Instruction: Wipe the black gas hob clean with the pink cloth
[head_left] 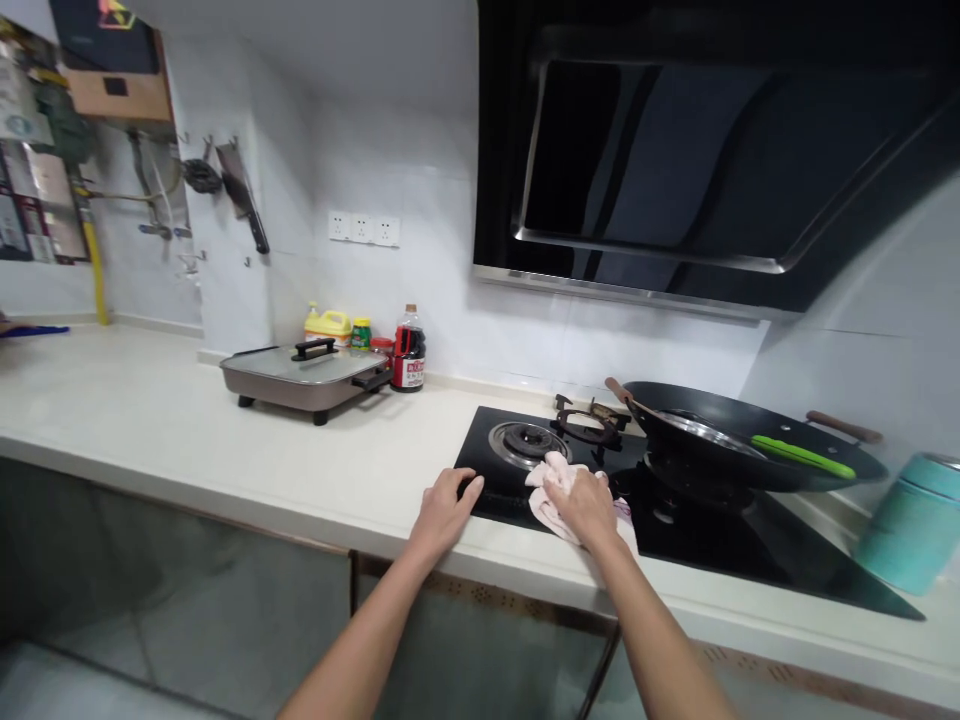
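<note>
The right hand (589, 508) bunches a soft, crumpled pink cloth (549, 500) under its fingers, on the front of the glossy black cooktop (499, 500); the left hand (442, 510) (thumb apart from fingers) touches its corner. Beyond: a ringed metal burner (525, 440), a rounded dark wok (791, 425), 3 square sockets (361, 229).

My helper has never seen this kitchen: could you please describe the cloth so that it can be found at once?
Find the black stove top below the dark range hood. At its front edge, in front of the round left burner, the right hand holds a crumpled cloth. Its pale pink folds set it apart from the black stove top and metal burner nearby.
</note>
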